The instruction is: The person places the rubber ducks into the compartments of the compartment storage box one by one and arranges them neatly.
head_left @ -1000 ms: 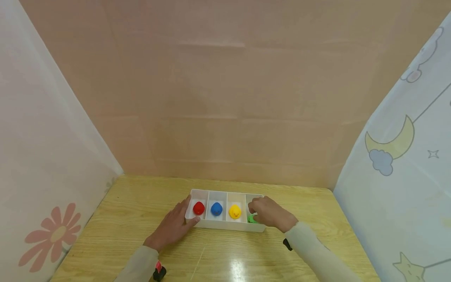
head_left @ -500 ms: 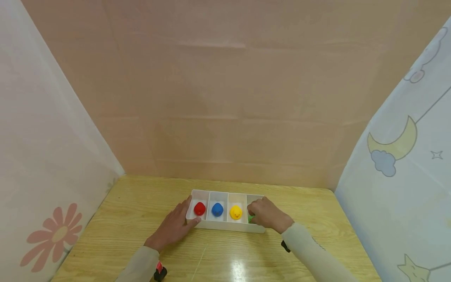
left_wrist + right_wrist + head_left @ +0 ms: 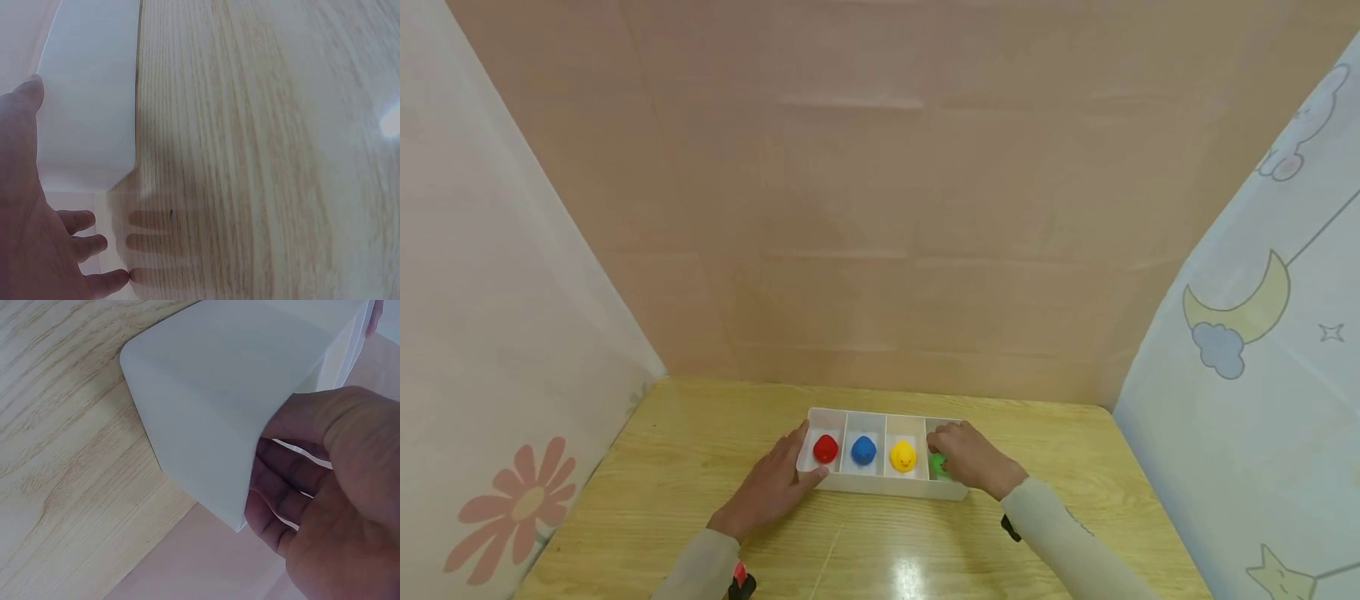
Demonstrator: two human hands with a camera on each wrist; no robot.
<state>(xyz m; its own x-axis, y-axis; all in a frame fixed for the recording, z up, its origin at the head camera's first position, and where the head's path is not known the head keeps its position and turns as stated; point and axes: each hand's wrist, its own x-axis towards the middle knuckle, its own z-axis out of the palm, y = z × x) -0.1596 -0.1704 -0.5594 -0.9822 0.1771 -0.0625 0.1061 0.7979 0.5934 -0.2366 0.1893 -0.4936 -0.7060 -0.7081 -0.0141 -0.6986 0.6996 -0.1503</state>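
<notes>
A long white tray (image 3: pixel 887 484) with several compartments lies on the table. From the left, its compartments hold small toy ducks: a red one (image 3: pixel 825 449), a blue one (image 3: pixel 863 451), a yellow one (image 3: pixel 903 456) and a green one (image 3: pixel 937 465). My left hand (image 3: pixel 770 483) rests on the tray's left end. Its thumb touches the front rim, while the extended fingers lie along the end wall. My right hand (image 3: pixel 973 457) reaches into the rightmost compartment. Its curled fingers (image 3: pixel 281 481) are around the green duck, which they partly cover; the contact is hidden in the right wrist view.
The wooden table (image 3: pixel 700 433) ends at a brown backdrop (image 3: pixel 880 208). White printed sheets (image 3: pixel 1262 417) enclose both sides. Black wrist straps show below the sleeves (image 3: pixel 1060 533).
My right hand has stayed in the rightmost compartment, where the green duck was turned slightly and shows more clearly than half a second ago. The left hand keeps its place on the tray.
</notes>
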